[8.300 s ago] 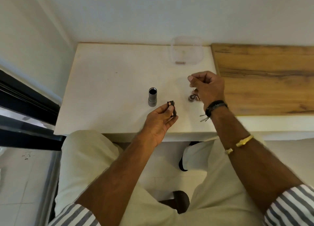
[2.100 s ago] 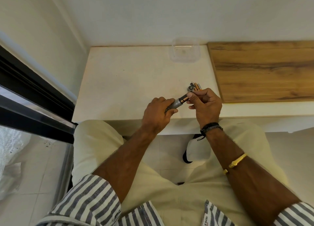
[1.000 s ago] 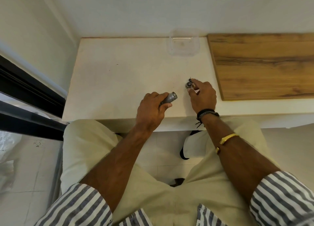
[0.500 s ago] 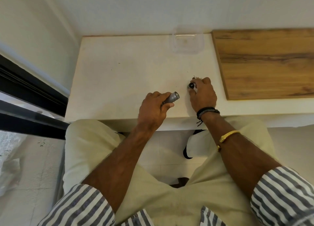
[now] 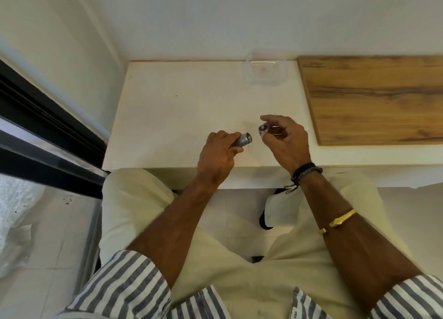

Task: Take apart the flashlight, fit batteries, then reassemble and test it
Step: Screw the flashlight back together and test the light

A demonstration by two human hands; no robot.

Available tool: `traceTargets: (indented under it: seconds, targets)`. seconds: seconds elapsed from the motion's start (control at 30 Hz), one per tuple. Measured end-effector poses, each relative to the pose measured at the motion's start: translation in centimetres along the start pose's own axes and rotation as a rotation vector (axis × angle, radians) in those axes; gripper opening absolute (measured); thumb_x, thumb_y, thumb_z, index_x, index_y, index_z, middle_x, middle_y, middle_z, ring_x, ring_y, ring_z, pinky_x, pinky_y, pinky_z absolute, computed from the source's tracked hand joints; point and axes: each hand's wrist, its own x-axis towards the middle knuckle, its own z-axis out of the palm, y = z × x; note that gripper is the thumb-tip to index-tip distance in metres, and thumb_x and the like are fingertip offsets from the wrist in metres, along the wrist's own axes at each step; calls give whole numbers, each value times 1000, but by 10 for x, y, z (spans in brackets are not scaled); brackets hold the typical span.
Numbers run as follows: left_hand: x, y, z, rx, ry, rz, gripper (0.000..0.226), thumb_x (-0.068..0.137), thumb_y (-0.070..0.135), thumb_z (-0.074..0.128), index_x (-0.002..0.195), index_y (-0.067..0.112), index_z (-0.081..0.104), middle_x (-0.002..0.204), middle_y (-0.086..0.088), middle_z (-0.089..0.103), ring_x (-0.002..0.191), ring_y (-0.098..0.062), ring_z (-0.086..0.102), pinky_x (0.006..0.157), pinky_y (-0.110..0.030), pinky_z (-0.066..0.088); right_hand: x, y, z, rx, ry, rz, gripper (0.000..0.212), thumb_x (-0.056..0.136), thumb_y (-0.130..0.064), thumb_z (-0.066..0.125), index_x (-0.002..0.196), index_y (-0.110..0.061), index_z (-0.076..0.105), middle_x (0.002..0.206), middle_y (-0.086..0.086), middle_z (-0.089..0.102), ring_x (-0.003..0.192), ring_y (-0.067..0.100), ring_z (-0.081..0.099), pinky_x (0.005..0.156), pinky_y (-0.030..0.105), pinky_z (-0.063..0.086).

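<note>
The left hand (image 5: 219, 154) is wrapped around the body (image 5: 242, 140), a smooth grey metal tube whose open mouth points toward 2 o'clock. Just beside it, not touching, the right hand (image 5: 286, 140) pinches the cap (image 5: 263, 128) between thumb and fingertips; it is a small round piece with a shiny rim (head or tail end, I cannot tell). Both are held over the white table (image 5: 179, 107), near its front edge. To do this well: bring the cap square onto the mouth, turn back slightly until the threads seat, then screw down gently. A clear tub (image 5: 266, 70) sits at 12 o'clock.
</note>
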Motion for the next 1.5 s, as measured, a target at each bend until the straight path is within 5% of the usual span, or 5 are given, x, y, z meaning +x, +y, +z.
traceTargets:
  seconds: [0.23, 0.7, 1.1, 1.37, 1.5]
  targets:
    - [2, 5, -3, 63, -10, 41, 29, 98, 16, 57, 127, 16, 60, 115, -6, 66, 103, -23, 50, 82, -24, 35, -21, -10, 1, 1, -40, 5, 40, 78, -7, 78, 112, -17, 60, 98, 1, 69, 87, 15, 72, 76, 21, 60]
    - [-4, 10, -6, 118, -43, 135, 31, 100, 19, 54, 130, 16, 60, 118, -8, 64, 105, -26, 52, 90, -38, 43, -29, -2, -1, -91, -60, -118, 30, 80, -2, 81, 108, -12, 78, 105, -3, 73, 96, -5, 66, 85, 5, 50]
    - [-3, 6, -11, 52, -84, 162, 30, 101, 20, 52, 129, 19, 61, 111, -4, 64, 99, -24, 50, 90, -39, 38, -27, -6, -8, -94, -110, -131, 30, 79, 0, 82, 106, -12, 79, 107, 1, 76, 97, 6, 70, 89, 12, 54]
    - [-6, 4, -15, -71, -112, 159, 28, 101, 14, 52, 126, 11, 63, 109, -9, 69, 96, -29, 54, 85, -47, 44, -28, -10, -9, -132, -134, -200, 29, 81, -1, 81, 108, -9, 78, 108, 8, 77, 100, 20, 73, 92, 32, 59]
    - [-6, 4, -20, -45, -91, 190, 25, 99, 15, 55, 122, 15, 66, 101, -6, 69, 91, -26, 53, 81, -43, 43, -28, -8, -10, -120, -154, -162, 28, 81, -10, 83, 108, -12, 78, 101, 1, 77, 93, 16, 73, 89, 25, 59]
